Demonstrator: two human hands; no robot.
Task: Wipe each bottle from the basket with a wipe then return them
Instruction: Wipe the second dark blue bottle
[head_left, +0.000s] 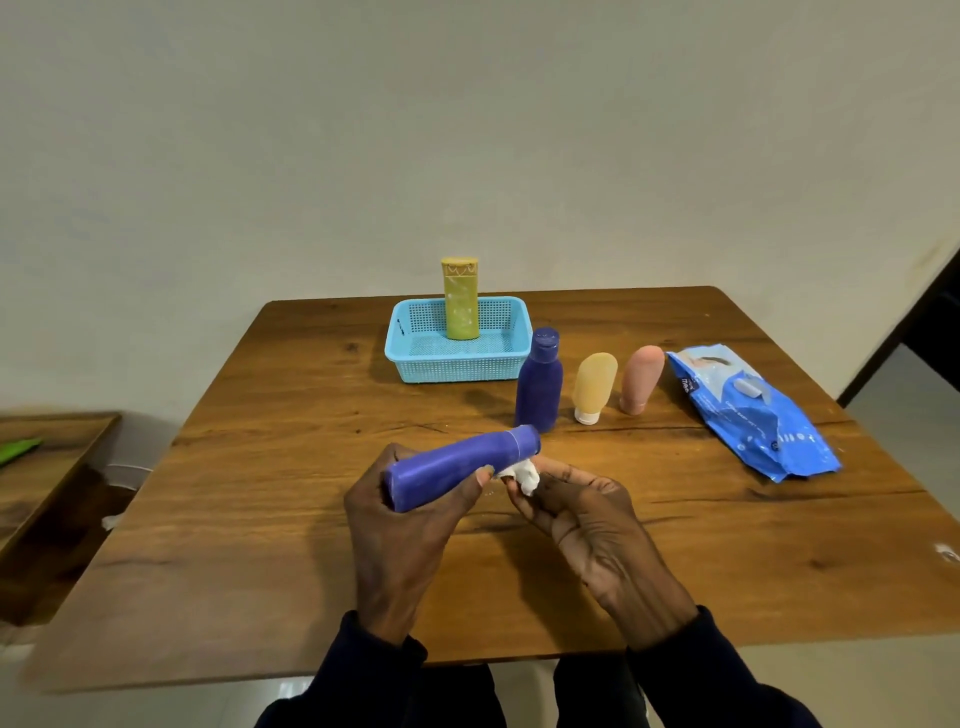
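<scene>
Wiping in progress, frame centre — left hand (402, 512) grasps purple bottle (460, 465); right hand (576, 512) pinches wipe (522, 474) at cap. Next: basket (457, 366).

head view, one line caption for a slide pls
Left hand holds a purple bottle while right hand wipes it with a white wipe.

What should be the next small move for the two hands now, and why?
Probably rub the wipe along the purple bottle. The left hand holds it sideways, and the right hand presses the crumpled wipe only near its cap end, so the body looks unwiped.
</scene>
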